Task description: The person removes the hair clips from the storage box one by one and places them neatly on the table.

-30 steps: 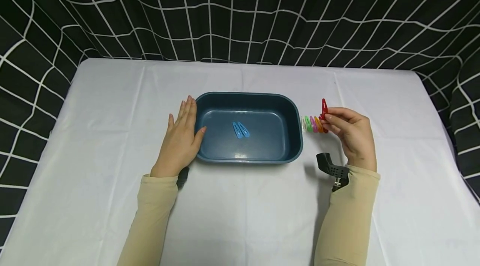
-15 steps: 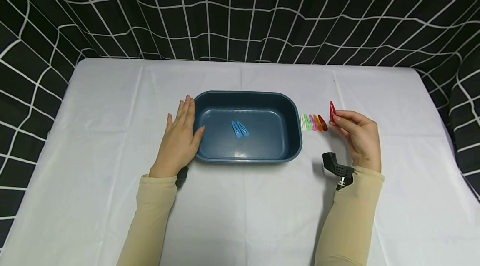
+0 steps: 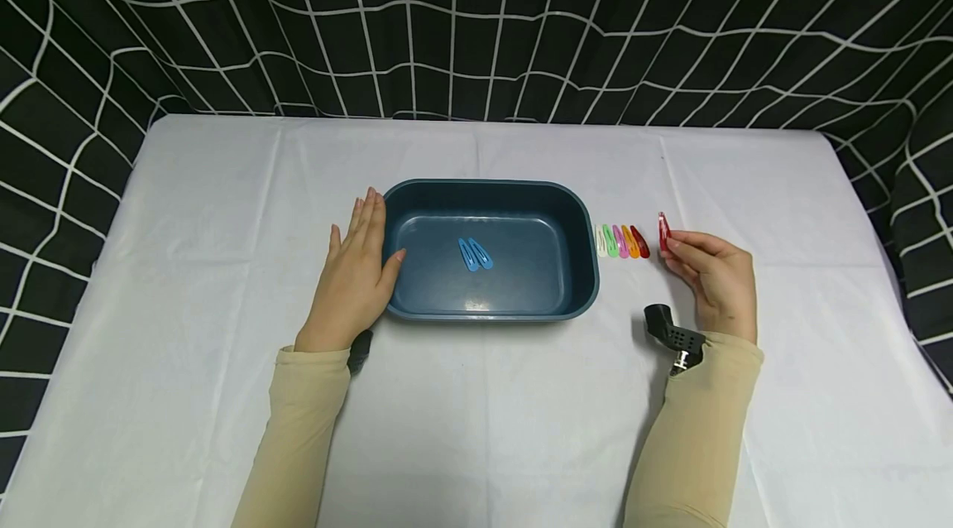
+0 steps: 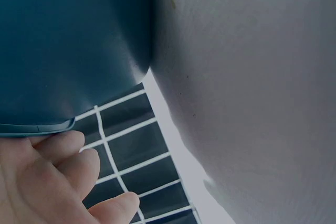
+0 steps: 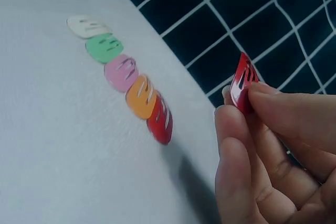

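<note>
Between thumb and fingertips my right hand [image 3: 711, 276] pinches a red snap hair clip [image 5: 242, 83], its pointed end up, held above the table. Left of it lies a row of hair clips: white [image 5: 86, 27], green [image 5: 104, 48], pink [image 5: 121, 73], orange [image 5: 140, 97] and a second red hair clip [image 5: 160, 121] nearest the hand. Two blue hair clips [image 3: 476, 254] lie side by side inside the blue-grey basin [image 3: 491, 318]. With fingers straight, my left hand [image 3: 348, 280] rests against the basin's left end, the thumb over its rim.
A white cloth [image 3: 417, 420] covers the table. Black fabric with a white grid [image 3: 476, 31] surrounds the back and sides. A black wrist mount [image 3: 673, 335] sticks out from the right sleeve.
My right hand has moved right, away from the row, with the red hair clip, then slightly down. The row's red clip is now uncovered. My left hand stays at the basin.
</note>
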Tool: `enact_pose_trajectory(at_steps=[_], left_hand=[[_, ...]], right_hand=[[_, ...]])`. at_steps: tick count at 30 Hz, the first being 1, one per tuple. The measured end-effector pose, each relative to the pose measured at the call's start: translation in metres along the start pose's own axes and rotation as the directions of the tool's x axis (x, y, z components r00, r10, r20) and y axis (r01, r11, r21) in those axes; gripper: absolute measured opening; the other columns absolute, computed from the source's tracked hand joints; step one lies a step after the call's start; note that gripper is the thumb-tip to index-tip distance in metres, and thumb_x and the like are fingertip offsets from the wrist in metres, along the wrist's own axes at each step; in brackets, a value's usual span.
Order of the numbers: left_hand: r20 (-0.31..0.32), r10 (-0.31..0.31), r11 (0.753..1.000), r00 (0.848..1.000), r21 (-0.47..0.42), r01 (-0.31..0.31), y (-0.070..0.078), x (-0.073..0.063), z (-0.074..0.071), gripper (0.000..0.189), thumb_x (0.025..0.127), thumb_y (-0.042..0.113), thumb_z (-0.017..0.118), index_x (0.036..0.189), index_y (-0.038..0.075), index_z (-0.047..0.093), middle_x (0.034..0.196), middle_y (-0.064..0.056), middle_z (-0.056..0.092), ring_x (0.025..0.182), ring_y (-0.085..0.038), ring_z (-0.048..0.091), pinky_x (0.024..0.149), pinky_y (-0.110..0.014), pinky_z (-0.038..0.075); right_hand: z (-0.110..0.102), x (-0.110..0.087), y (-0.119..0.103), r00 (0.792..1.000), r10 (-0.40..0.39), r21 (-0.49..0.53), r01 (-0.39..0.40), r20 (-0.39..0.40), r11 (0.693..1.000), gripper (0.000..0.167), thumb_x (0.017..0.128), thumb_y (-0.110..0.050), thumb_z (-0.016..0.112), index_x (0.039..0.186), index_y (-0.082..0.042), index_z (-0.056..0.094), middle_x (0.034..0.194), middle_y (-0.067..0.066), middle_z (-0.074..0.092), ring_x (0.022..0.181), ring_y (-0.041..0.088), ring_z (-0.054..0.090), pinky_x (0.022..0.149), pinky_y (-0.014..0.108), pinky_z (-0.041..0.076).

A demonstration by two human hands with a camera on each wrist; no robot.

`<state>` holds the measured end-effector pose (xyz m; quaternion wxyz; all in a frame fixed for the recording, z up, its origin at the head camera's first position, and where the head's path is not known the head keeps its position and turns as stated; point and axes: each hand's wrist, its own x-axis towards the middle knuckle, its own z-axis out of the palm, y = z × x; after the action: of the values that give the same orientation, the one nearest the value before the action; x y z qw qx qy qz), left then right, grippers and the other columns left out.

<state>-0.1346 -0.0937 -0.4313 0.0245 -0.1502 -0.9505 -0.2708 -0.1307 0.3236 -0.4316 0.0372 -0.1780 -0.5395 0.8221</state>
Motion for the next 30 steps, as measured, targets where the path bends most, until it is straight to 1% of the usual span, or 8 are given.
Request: enact_pose_trajectory(at_steps=[5,11,15,19,26,30], left_hand=[[-0.001,-0.003,1.000,1.000,-0.006,0.003,0.000,0.000,0.000,0.068,0.098,0.026,0.048,0.149,-0.004,0.013,0.156,-0.014,0.009,0.143,-0.029,0.008,0.108,-0.061,0.010],[-0.007,0.000,1.000,1.000,-0.010,0.000,0.000,-0.001,0.001,0.068,0.098,0.026,0.048,0.149,-0.003,0.013,0.156,-0.014,0.009,0.143,-0.028,0.008,0.108,-0.061,0.011],[-0.010,0.000,1.000,1.000,-0.012,-0.001,0.000,0.000,0.001,0.068,0.099,0.026,0.048,0.149,-0.003,0.014,0.156,-0.014,0.009,0.143,-0.028,0.009,0.108,-0.061,0.011],[-0.007,-0.001,1.000,1.000,-0.013,0.001,0.000,0.000,0.001,0.068,0.098,0.026,0.048,0.149,-0.003,0.013,0.156,-0.014,0.009,0.143,-0.028,0.009,0.108,-0.061,0.011],[-0.002,-0.006,1.000,1.000,-0.018,0.006,0.000,0.000,0.001,0.068,0.099,0.026,0.048,0.149,-0.003,0.013,0.156,-0.014,0.008,0.143,-0.028,0.008,0.108,-0.060,0.010],[-0.008,-0.006,1.000,1.000,-0.014,0.006,0.001,0.000,0.001,0.068,0.098,0.026,0.049,0.149,-0.003,0.013,0.156,-0.014,0.009,0.143,-0.029,0.009,0.108,-0.060,0.011]], right_hand=[[-0.003,0.002,0.003,1.000,-0.010,-0.055,0.009,-0.016,0.998,0.019,0.082,0.017,0.060,0.079,0.004,0.074,0.075,0.010,0.071,0.063,0.016,0.069,0.062,0.023,0.054],[-0.004,0.006,0.006,0.996,-0.017,-0.179,0.001,-0.090,0.984,0.024,0.082,0.017,0.058,0.077,0.000,0.074,0.074,0.005,0.070,0.061,0.013,0.067,0.061,0.021,0.053],[-0.003,0.008,0.008,0.992,-0.020,-0.227,-0.010,-0.126,0.974,0.025,0.082,0.017,0.058,0.075,-0.001,0.074,0.072,0.003,0.070,0.060,0.011,0.067,0.060,0.020,0.053],[-0.002,0.010,0.009,0.990,-0.036,-0.253,0.000,-0.137,0.968,0.024,0.081,0.017,0.059,0.074,-0.001,0.073,0.070,0.003,0.069,0.059,0.010,0.066,0.060,0.020,0.053],[0.000,0.011,0.012,0.990,-0.060,-0.313,0.016,-0.131,0.950,0.024,0.081,0.016,0.060,0.072,-0.003,0.072,0.067,0.001,0.069,0.059,0.007,0.066,0.059,0.018,0.052],[0.002,0.011,0.012,0.987,-0.074,-0.382,0.013,-0.143,0.924,0.024,0.081,0.015,0.063,0.069,-0.005,0.072,0.064,-0.001,0.068,0.057,0.006,0.065,0.057,0.017,0.052]])
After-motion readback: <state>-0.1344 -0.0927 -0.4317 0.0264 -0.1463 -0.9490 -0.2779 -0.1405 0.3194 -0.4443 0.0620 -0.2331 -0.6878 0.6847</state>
